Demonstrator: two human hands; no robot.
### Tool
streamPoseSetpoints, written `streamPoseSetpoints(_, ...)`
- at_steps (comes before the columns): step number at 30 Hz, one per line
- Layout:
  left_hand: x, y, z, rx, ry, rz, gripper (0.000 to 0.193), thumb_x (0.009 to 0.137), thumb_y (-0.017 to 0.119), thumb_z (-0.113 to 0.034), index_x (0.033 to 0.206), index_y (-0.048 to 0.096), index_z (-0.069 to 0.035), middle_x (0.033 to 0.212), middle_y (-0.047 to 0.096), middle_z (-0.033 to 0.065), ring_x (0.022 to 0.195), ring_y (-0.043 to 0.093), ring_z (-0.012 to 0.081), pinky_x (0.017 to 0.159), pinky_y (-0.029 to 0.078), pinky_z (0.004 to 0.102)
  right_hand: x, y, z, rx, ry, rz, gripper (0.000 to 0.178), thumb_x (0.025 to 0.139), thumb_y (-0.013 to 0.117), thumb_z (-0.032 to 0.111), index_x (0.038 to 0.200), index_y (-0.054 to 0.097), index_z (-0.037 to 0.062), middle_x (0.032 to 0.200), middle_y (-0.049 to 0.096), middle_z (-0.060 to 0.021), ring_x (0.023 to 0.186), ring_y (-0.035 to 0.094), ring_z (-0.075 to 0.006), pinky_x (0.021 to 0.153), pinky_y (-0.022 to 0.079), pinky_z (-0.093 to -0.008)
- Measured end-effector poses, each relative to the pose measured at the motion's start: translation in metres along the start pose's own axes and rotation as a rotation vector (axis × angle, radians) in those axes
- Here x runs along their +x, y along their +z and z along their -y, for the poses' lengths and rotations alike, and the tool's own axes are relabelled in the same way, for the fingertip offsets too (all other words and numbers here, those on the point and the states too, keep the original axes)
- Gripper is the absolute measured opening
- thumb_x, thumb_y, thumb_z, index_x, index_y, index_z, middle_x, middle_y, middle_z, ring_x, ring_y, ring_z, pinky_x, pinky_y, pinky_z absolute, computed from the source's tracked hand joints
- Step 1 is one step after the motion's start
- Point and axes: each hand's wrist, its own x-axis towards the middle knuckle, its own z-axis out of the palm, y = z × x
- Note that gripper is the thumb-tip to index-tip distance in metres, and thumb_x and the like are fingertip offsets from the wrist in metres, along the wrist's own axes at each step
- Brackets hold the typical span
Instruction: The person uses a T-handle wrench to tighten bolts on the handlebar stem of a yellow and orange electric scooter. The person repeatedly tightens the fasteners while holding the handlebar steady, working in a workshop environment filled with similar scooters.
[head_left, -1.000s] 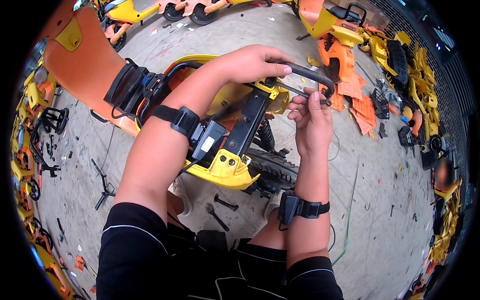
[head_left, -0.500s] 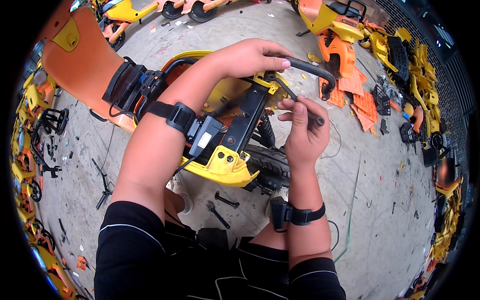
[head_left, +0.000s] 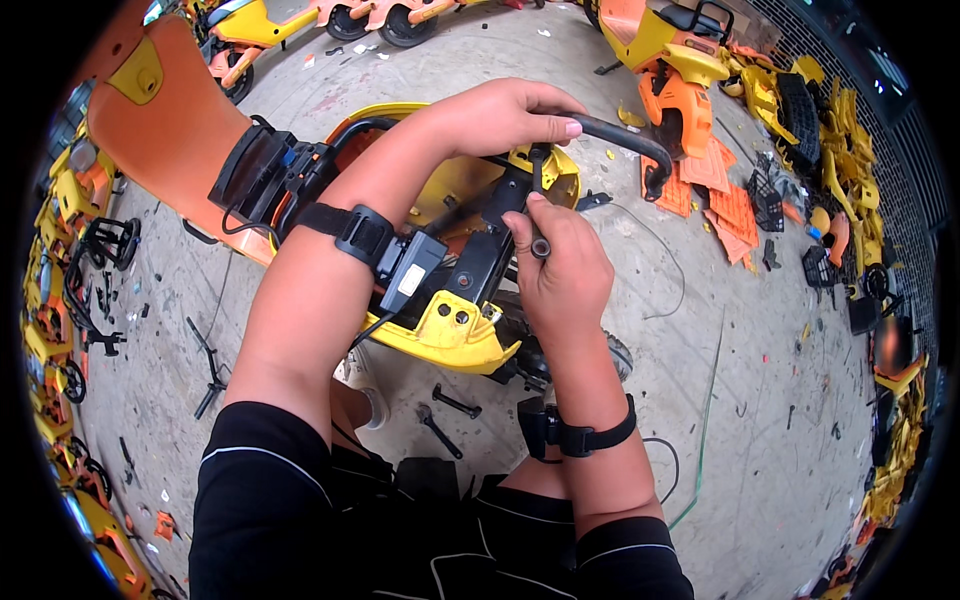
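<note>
Dark wrench [head_left: 537, 180] pinched in right hand [head_left: 566, 262], far end at yellow bracket [head_left: 519, 158]; left hand [head_left: 505, 115] wrapped around curved black rail [head_left: 625, 139]

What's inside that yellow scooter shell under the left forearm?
Inside the yellow shell, a black beam shows, with a round fastener near its lower end. The left forearm and the grey box strapped to it cover part of the interior; what lies beneath them cannot be seen.

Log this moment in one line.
left hand: on curved black bar; right hand: gripping socket wrench; wrench head: by yellow panel; floor: spanner
</note>
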Motion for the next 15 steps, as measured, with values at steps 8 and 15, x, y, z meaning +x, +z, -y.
streamPoseSetpoints(8, 0.001, 0.002, 0.002, 0.056, 0.023, -0.018, 0.048, 0.098, 0.069, -0.036, 0.134, 0.064, -0.004, 0.114, 0.071, 0.0072, 0.109, 0.064, 0.0155, 0.098, 0.049, 0.0315, 0.027, -0.021, -0.044, 0.988, 0.82, -0.07, 0.026, 0.106, 0.057, 0.023, 0.114, 0.059, -0.002, 0.086, 0.069, -0.0132, 0.073, 0.069, -0.0192, 0.062, 0.057, -0.029)
streamPoseSetpoints(15, 0.0, 0.002, 0.002, 0.095, 0.019, -0.033, 0.044, 0.1, 0.067, -0.034, 0.134, 0.064, -0.006, 0.11, 0.07, 0.0035, 0.106, 0.064, 0.0123, 0.095, 0.05, 0.0285, 0.029, -0.028, -0.053, 1.128, 0.803, -0.122, 0.03, 0.107, 0.055, 0.024, 0.114, 0.058, -0.0046, 0.089, 0.069, -0.0159, 0.075, 0.071, -0.0213, 0.064, 0.059, -0.0297)
